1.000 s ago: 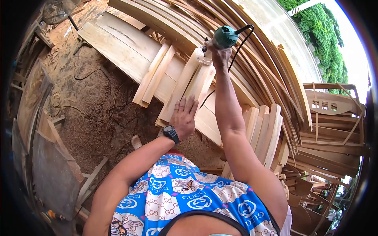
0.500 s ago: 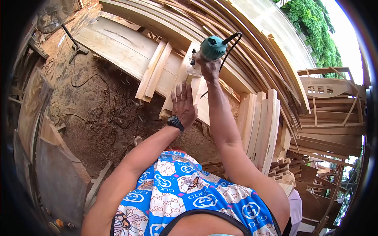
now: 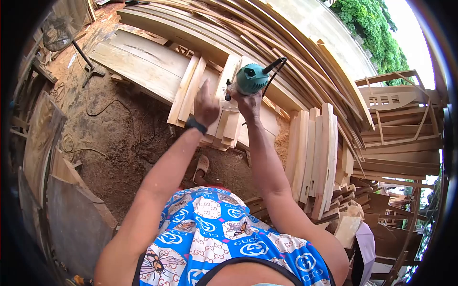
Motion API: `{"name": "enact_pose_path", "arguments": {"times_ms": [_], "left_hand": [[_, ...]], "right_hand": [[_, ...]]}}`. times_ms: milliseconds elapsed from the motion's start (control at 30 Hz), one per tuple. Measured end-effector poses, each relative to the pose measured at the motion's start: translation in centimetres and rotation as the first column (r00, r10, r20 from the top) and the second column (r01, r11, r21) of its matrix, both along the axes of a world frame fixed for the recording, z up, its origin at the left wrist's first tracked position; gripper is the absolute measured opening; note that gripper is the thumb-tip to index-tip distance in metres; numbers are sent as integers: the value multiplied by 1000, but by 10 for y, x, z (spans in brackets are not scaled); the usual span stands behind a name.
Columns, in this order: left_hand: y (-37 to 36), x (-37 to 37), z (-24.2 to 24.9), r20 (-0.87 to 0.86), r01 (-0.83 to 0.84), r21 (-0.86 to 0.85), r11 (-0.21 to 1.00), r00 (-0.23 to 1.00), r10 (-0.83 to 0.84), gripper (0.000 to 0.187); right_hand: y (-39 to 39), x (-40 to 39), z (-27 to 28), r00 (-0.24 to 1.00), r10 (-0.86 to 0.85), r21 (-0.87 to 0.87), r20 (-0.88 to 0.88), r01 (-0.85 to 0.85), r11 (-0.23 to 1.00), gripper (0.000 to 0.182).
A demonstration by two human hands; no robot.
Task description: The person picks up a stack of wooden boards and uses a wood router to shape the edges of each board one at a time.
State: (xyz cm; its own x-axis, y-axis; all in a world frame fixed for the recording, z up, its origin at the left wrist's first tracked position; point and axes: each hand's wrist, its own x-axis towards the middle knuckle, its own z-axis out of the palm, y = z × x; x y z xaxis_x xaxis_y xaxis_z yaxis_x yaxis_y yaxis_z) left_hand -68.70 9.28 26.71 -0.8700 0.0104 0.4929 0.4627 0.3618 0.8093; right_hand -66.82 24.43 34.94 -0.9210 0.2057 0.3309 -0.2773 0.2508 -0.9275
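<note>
My right hand (image 3: 249,104) grips a teal router (image 3: 252,80), its black cord running from the top. The router's clear base sits over narrow pale wood pieces (image 3: 232,125) laid side by side on the stack. To the left of it, my left hand (image 3: 207,108) is held edge-on, fingers stretched forward and a little blurred, with nothing in it. It is over the near part of the wood, beside two long pale battens (image 3: 189,90). A dark watch (image 3: 196,125) is on my left wrist.
Wide boards (image 3: 138,66) lie at the left, with long stacked planks (image 3: 296,62) behind. Upright timbers (image 3: 312,157) stand at the right. Cords (image 3: 81,150) trail over the sawdust-covered floor, near a standing fan (image 3: 57,38). A sandal (image 3: 202,168) shows below my arms.
My left hand has moved left and turned from flat with spread fingers to edge-on. The router and my right hand appear slightly lower and further left. The sandal has come into fuller view.
</note>
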Motion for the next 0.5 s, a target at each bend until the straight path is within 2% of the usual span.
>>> {"name": "enact_pose_path", "arguments": {"times_ms": [33, 100, 133, 167, 200, 233, 267, 300, 333, 367, 400, 433, 500], "left_hand": [[-3, -31, 0, 44, 28, -44, 999, 999, -26, 56], [0, -73, 30, 161, 257, 63, 964, 951, -264, 38], [8, -96, 29, 199, 374, 126, 919, 898, -393, 35], [19, -134, 11, 274, 525, 143, 839, 794, -543, 37], [27, -157, 3, 291, 590, 34, 807, 767, -573, 39], [34, -173, 4, 365, 670, 32, 742, 683, -633, 42], [40, -190, 1, 136, 674, -381, 633, 718, -683, 43], [48, -194, 6, 53, 617, -599, 510, 666, -744, 35], [46, -166, 42, 302, 748, -395, 534, 654, -693, 36], [63, -195, -4, 360, 807, -320, 496, 588, -724, 34], [80, -225, -49, 409, 857, -242, 455, 515, -753, 32], [78, -220, -43, 411, 861, -242, 447, 508, -757, 32], [64, -190, 0, 272, 804, -347, 482, 578, -769, 27]], "right_hand": [[0, 0, 2, 1000, 0, -3, -2, 0, 1000, 31], [-3, 5, 12, 1000, 8, 44, 3, -8, 999, 33], [-6, 7, 16, 1000, 6, 45, 15, -6, 999, 33], [-9, 6, 19, 999, -25, 82, -40, 28, 996, 33], [-8, 6, 14, 995, -56, 117, -84, 66, 991, 33], [-1, 0, 4, 979, -72, 288, -192, 126, 949, 30], [2, 0, 1, 998, -31, 216, -47, 41, 976, 28], [-2, 4, 6, 1000, 15, 72, -17, -13, 997, 27], [-6, 6, 10, 998, 62, -75, -8, -63, 995, 26], [-7, 7, 9, 998, 58, -81, 0, -58, 995, 26], [-7, 8, 8, 999, 19, -9, -31, -19, 1000, 25], [-6, 8, 9, 998, -21, 63, -66, 25, 998, 25], [-7, 11, 10, 999, 0, 9, -41, 0, 1000, 28]]}}
